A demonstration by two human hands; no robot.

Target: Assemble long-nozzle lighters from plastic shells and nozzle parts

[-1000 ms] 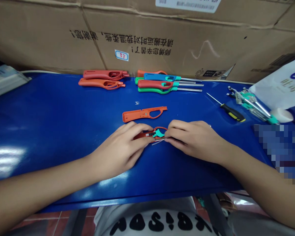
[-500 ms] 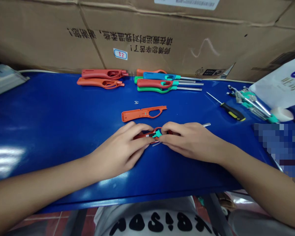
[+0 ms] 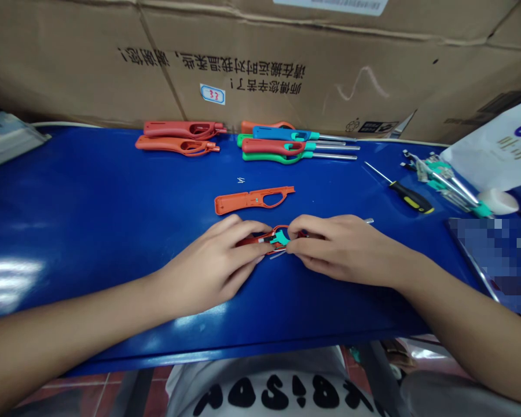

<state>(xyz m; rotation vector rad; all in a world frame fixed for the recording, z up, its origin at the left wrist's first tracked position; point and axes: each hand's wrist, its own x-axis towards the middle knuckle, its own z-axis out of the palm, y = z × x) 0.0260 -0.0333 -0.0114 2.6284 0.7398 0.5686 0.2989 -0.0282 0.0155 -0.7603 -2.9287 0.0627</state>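
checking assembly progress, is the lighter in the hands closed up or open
Open: the lighter shows its teal trigger uncovered between left hand and right hand; an orange half shell lies apart on the table.

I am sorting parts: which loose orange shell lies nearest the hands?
The single orange shell just beyond the left hand; the other two shells lie together, back by the cardboard box.

left hand (image 3: 212, 263) | right hand (image 3: 345, 249) | both pinch open orange lighter (image 3: 272, 237) | blue table (image 3: 91, 214)
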